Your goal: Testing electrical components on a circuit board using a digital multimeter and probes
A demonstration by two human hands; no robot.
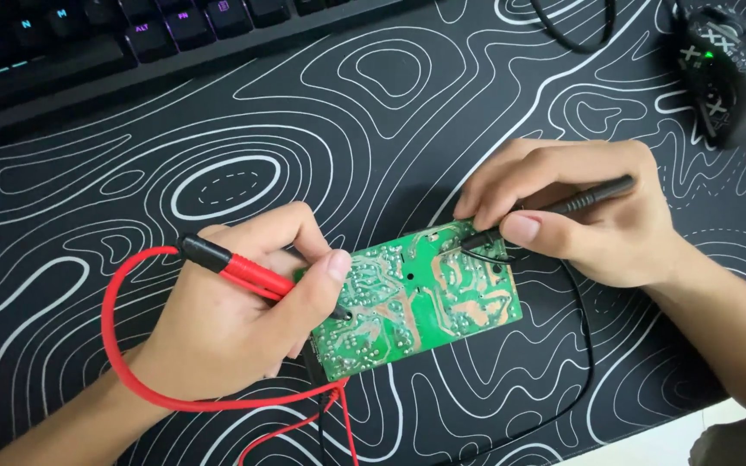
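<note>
A green circuit board [429,302] lies solder side up on the black desk mat [304,155]. My left hand [235,311] holds a red test probe [243,269] like a pen, its metal tip touching the left half of the board. In my right hand [589,216] is a black test probe [563,205], pinched between thumb and fingers, its tip resting on the board's upper right area. A red lead [123,362] loops from the red probe round my left wrist. The black lead [584,345] curves down past the board's right side.
A black keyboard [88,43] with lit keys lies along the top left. Top right sits a black computer mouse [723,69] with its cable [572,34]. Thin red wires [338,414] run from the board's lower left corner. The mat's edge shows at bottom right.
</note>
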